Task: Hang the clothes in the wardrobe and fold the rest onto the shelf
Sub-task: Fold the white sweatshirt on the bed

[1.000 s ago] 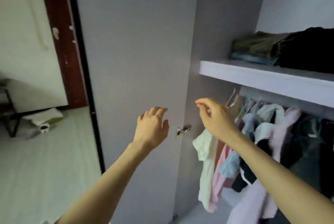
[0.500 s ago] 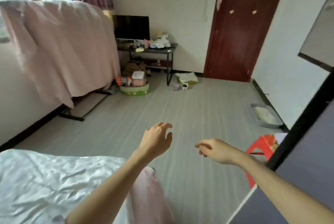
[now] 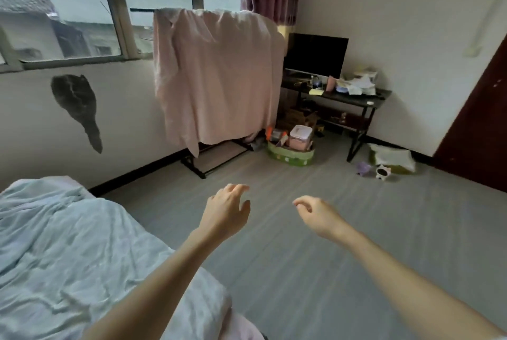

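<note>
Both hands are out in front over the floor and hold nothing: the left hand (image 3: 226, 209) has its fingers spread and loosely bent, the thumb apart from them, touching neither the bed nor any cloth, and the right hand (image 3: 315, 213) hangs with its fingers softly curled downward, equally bare. Going from left to right across the room, the bed (image 3: 55, 243) at the lower left carries a rumpled pale blue cover, and no separate garment can be made out on it. Beyond it, under the window (image 3: 82, 5), a large pink cloth (image 3: 219, 73) is draped over a drying rack (image 3: 208, 158); this looks like the nearest thing left to deal with, though whether it counts among the clothes I cannot tell. Further right a green basket (image 3: 290, 154) of odds and ends sits on the floor beside a dark tabletop (image 3: 356, 97) with a monitor (image 3: 315, 55) and papers. The wardrobe and its shelf are out of view, so how much is already hung or folded cannot be judged; with both hands unloaded, the person seems to be between items, about to fetch the next one
</note>
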